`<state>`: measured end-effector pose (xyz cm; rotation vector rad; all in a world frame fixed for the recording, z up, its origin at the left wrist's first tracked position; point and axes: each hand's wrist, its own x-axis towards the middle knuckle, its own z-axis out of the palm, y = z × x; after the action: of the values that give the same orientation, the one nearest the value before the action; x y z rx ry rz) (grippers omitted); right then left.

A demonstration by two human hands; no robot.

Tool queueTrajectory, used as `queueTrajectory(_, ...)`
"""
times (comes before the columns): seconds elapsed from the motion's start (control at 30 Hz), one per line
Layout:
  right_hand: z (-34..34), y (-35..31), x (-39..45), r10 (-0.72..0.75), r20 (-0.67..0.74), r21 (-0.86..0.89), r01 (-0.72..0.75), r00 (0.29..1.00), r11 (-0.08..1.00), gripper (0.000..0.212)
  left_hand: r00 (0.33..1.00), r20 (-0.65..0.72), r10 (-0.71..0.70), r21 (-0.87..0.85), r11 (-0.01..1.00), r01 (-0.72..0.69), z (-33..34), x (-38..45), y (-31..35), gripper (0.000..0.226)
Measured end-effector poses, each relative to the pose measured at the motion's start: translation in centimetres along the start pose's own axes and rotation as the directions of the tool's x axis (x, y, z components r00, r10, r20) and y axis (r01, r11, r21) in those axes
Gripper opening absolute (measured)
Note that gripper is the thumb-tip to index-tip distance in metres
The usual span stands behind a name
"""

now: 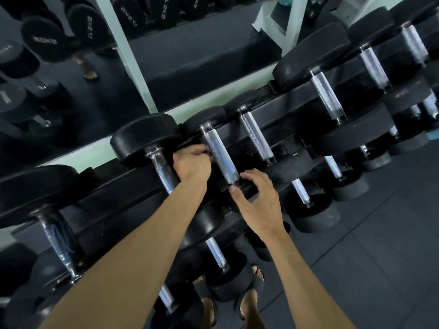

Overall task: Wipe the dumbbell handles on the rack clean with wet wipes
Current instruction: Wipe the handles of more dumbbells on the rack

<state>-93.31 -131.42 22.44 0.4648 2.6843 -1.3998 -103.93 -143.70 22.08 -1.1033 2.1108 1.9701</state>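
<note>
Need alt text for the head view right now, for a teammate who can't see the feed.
Both bare hands reach to one knurled dumbbell handle on the top rack: the left hand is curled beside its upper part, the right hand spread at its lower end. No wet wipe is visible. More dumbbells fill the tiers.

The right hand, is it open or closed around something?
Open: the right hand has spread fingers by the handle end, gripping nothing.

Dim, cool light; glints on chrome; wide-angle bending at edges; slight softness
</note>
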Motion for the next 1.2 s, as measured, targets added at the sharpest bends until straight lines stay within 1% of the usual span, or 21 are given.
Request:
queueTrajectory(0.1, -0.1, 0.1, 0.0, 0.007, 0.034, 0.009, -0.007, 0.999, 1.0, 0.042, 0.993, -0.111, -0.038, -0.085, 0.996, 0.028, 0.3, 1.5, 0.9, 0.038)
queueTrajectory(0.13, -0.2, 0.2, 0.0, 0.005, 0.042, 0.012, -0.006, 0.999, 1.0, 0.045, 0.991, -0.126, -0.036, -0.104, 0.994, 0.023, 0.4, 1.6, 1.0, 0.036)
queueTrajectory(0.2, -0.2, 0.4, 0.0, -0.007, 0.046, 0.013, 0.006, 0.999, 1.0, 0.048, 0.998, -0.062, 0.03, -0.033, 0.999, -0.032, 0.1, 0.9, 0.5, 0.034)
queueTrajectory(0.23, -0.1, 0.5, 0.0, -0.013, 0.039, 0.011, 0.012, 0.999, 1.0, 0.048, 0.998, 0.005, 0.068, 0.032, 0.997, -0.069, -0.2, 0.5, 0.0, 0.032)
queueTrajectory(0.3, 0.1, 0.5, -0.1, -0.018, 0.018, 0.01, 0.018, 1.0, 1.0, 0.046, 0.989, 0.113, 0.095, 0.141, 0.984, -0.111, -1.0, -0.2, -0.4, 0.034)
queueTrajectory(0.37, 0.3, 0.5, -0.2, -0.016, 0.006, 0.021, 0.016, 1.0, 1.0, 0.044, 0.985, 0.11, 0.131, 0.2, 0.968, -0.151, -1.2, 0.5, 0.1, 0.037)
queueTrajectory(0.43, 0.3, 0.5, -0.1, -0.019, 0.009, 0.025, 0.019, 1.0, 1.0, 0.043, 0.979, 0.048, 0.197, 0.239, 0.95, -0.203, -0.9, 1.5, 0.8, 0.031)
queueTrajectory(0.47, 0.2, 0.6, -0.1, -0.021, 0.011, 0.023, 0.021, 1.0, 1.0, 0.043, 0.973, 0.042, 0.228, 0.266, 0.936, -0.231, -0.8, 1.5, 1.0, 0.027)
queueTrajectory(0.53, 0.2, 0.7, 0.0, -0.028, 0.005, 0.022, 0.028, 1.0, 0.999, 0.042, 0.957, 0.097, 0.272, 0.324, 0.901, -0.289, -0.9, 0.9, 0.8, 0.023)
queueTrajectory(0.6, 0.3, 0.7, -0.1, -0.028, -0.012, 0.03, 0.029, 1.0, 0.999, 0.041, 0.949, 0.167, 0.266, 0.362, 0.879, -0.31, -1.2, 0.7, 0.1, 0.022)
queueTrajectory(0.63, 0.4, 0.7, -0.1, -0.028, -0.017, 0.036, 0.029, 0.999, 0.999, 0.041, 0.955, 0.161, 0.247, 0.356, 0.888, -0.29, -1.3, 0.8, 0.1, 0.022)
queueTrajectory(0.67, 0.4, 0.6, -0.2, -0.028, -0.018, 0.039, 0.028, 0.999, 0.999, 0.041, 0.97, 0.112, 0.218, 0.311, 0.919, -0.242, -1.2, 1.1, 0.2, 0.024)
queueTrajectory(0.73, 0.4, 0.5, -0.2, -0.021, -0.013, 0.036, 0.022, 1.0, 0.999, 0.042, 0.992, -0.046, 0.117, 0.12, 0.987, -0.111, -0.3, 1.8, 0.6, 0.034)
queueTrajectory(0.77, 0.4, 0.5, -0.2, -0.018, -0.007, 0.033, 0.018, 1.0, 0.999, 0.044, 0.994, -0.087, 0.063, 0.026, 0.998, -0.061, 0.1, 1.7, 0.7, 0.035)
queueTrajectory(0.8, 0.4, 0.5, -0.2, -0.017, 0.0, 0.029, 0.017, 1.0, 0.999, 0.047, 0.995, -0.09, 0.039, -0.029, 0.999, -0.042, 0.4, 1.4, 0.6, 0.034)
queueTrajectory(0.87, 0.4, 0.5, -0.3, -0.019, 0.003, 0.023, 0.019, 1.0, 1.0, 0.056, 0.998, -0.017, 0.059, 0.015, 0.998, -0.059, 0.4, 0.9, 0.0, 0.032)
queueTrajectory(0.93, 0.6, 0.5, -0.4, -0.023, -0.002, 0.014, 0.023, 1.0, 1.0, 0.064, 0.994, 0.082, 0.077, 0.152, 0.984, -0.089, -0.5, 0.9, -0.3, 0.031)
queueTrajectory(1.0, 0.8, 0.4, -0.4, -0.029, -0.011, 0.005, 0.029, 1.0, 1.0, 0.067, 0.983, 0.177, 0.047, 0.275, 0.957, -0.096, -1.4, 1.0, -0.5, 0.029)
queueTrajectory(1.07, 0.8, 0.3, -0.4, -0.028, -0.017, -0.002, 0.028, 0.999, 1.0, 0.066, 0.97, 0.241, 0.016, 0.355, 0.929, -0.104, -1.8, 0.8, -0.5, 0.027)
queueTrajectory(1.13, 0.8, 0.3, -0.4, -0.028, -0.018, -0.002, 0.028, 0.999, 1.0, 0.065, 0.973, 0.23, 0.003, 0.318, 0.945, -0.078, -1.6, 0.9, -0.1, 0.027)
queueTrajectory(1.2, 0.7, 0.3, -0.5, -0.028, -0.011, 0.003, 0.028, 1.0, 1.0, 0.064, 0.992, 0.12, -0.023, 0.171, 0.985, 0.002, -1.0, 1.4, 0.7, 0.03)
